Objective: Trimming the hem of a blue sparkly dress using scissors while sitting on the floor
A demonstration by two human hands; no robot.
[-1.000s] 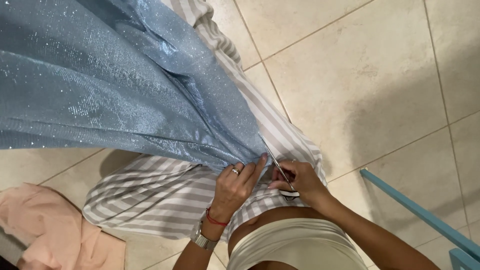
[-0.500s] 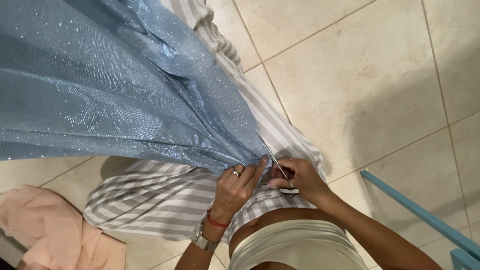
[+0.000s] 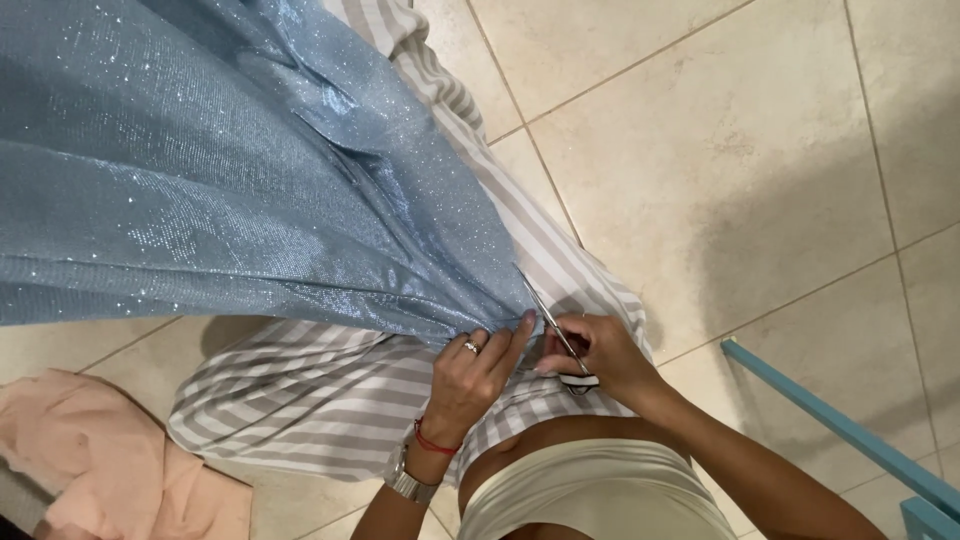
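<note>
At the far left, low down, a soft pink cloth (image 3: 90, 455) lies crumpled on the floor, touching the picture's left and bottom edges. Above it, a big shiny light-blue glittery fabric (image 3: 220, 170) fills the top left. It runs off the top and left edges and narrows to a bunched point near the middle of the picture. Under it lies a grey and white striped cloth (image 3: 300, 400), spread flat on the pale beige tiled floor (image 3: 740, 150). Its striped edge peeks out above and to the right of the blue fabric too.

In the middle, the left hand (image 3: 470, 375) pinches the narrow tip of the blue fabric, fingers shut tight on it. It wears a ring, a thin red string bracelet and a silver watch. Just to its right, touching it, the right hand (image 3: 600, 355) is closed on a pair of small thin metal scissors (image 3: 548, 322). The blades point up and left, right along the fabric's edge.

To the right, the tiles are bare and wide, with lots of open room. At the bottom right corner, a light-blue painted bar (image 3: 840, 425) slants down to the edge.

No packages, labels or signs can be seen.
</note>
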